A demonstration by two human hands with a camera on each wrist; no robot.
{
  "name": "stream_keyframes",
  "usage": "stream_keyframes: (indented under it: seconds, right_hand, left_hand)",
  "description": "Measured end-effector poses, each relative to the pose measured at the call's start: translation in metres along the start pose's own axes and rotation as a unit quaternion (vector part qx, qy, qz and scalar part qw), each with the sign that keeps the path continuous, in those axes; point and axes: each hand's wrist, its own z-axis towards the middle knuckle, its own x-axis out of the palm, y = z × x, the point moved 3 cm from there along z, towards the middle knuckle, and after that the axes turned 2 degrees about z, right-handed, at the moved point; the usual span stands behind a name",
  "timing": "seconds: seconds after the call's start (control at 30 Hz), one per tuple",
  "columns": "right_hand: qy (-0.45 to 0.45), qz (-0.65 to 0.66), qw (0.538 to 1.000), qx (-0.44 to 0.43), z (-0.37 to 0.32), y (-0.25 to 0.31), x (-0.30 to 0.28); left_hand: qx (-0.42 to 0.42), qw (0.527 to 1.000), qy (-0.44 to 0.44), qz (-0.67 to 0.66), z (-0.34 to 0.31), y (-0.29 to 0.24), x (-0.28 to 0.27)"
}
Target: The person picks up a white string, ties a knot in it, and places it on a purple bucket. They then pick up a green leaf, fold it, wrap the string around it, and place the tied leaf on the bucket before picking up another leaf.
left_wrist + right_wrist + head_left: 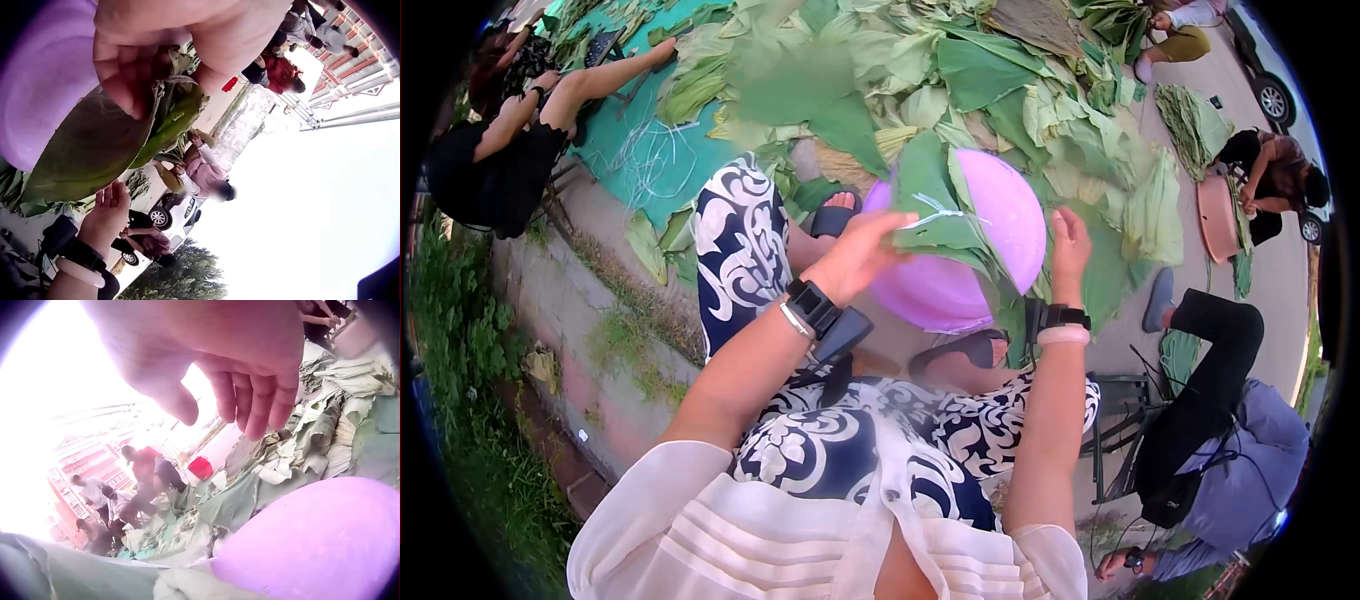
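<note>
purple bowl (1012,222) half hidden by leaves (928,190), background people (145,470) blurred

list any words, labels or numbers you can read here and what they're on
None readable in any view.
purple bowl: plain, no print.
green leaf gripped by the left hand: no writing.
car behind: any markings too small and blurred to read.

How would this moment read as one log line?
left hand: grips leaves on purple bowl | right hand: open beside bowl

Round purple bowl (1012,228) showing its domed side, broad green leaves (930,195) lying draped, overlapping, across it.
</note>
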Motion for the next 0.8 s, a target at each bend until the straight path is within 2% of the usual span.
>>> stream_keyframes:
  seconds: [0.03, 0.1, 0.2, 0.27, 0.37, 0.5, 0.57, 0.67, 0.73, 0.8]
  right_hand:
    - [-0.001, -0.007, 1.0, 0.001, -0.003, 0.006, -0.002]
    - [0.003, 0.02, 1.0, -0.024, 0.003, -0.015, -0.007]
    - [0.018, 0.006, 1.0, 0.01, 0.01, -0.034, -0.008]
    - [0.029, -0.008, 0.999, 0.016, 0.008, -0.033, -0.005]
    - [0.046, -0.024, 0.998, 0.033, 0.002, -0.021, 0.002]
    - [0.072, -0.02, 0.996, 0.05, 0.003, -0.045, 0.008]
    - [0.074, -0.022, 0.996, 0.05, -0.011, -0.039, 0.013]
    - [0.085, -0.042, 0.992, 0.078, -0.028, -0.034, 0.02]
    - [0.1, -0.047, 0.99, 0.089, -0.04, -0.033, 0.024]
    - [0.111, -0.042, 0.987, 0.109, -0.05, -0.031, 0.025]
  left_hand:
    - [0.044, 0.999, 0.002, -0.013, -0.013, -0.027, 0.001]
    - [0.127, 0.992, -0.009, -0.027, -0.051, -0.087, -0.007]
    - [0.269, 0.963, -0.027, -0.024, -0.104, -0.165, -0.043]
    - [0.349, 0.933, -0.091, -0.011, -0.14, -0.201, -0.082]
    - [0.428, 0.891, -0.154, -0.012, -0.193, -0.229, -0.131]
    - [0.459, 0.86, -0.22, -0.04, -0.229, -0.219, -0.176]
    - [0.437, 0.87, -0.228, -0.033, -0.228, -0.194, -0.199]
    - [0.393, 0.87, -0.286, -0.084, -0.2, -0.134, -0.247]
    - [0.345, 0.879, -0.311, -0.113, -0.18, -0.088, -0.26]
    - [0.256, 0.894, -0.329, -0.164, -0.146, -0.024, -0.304]
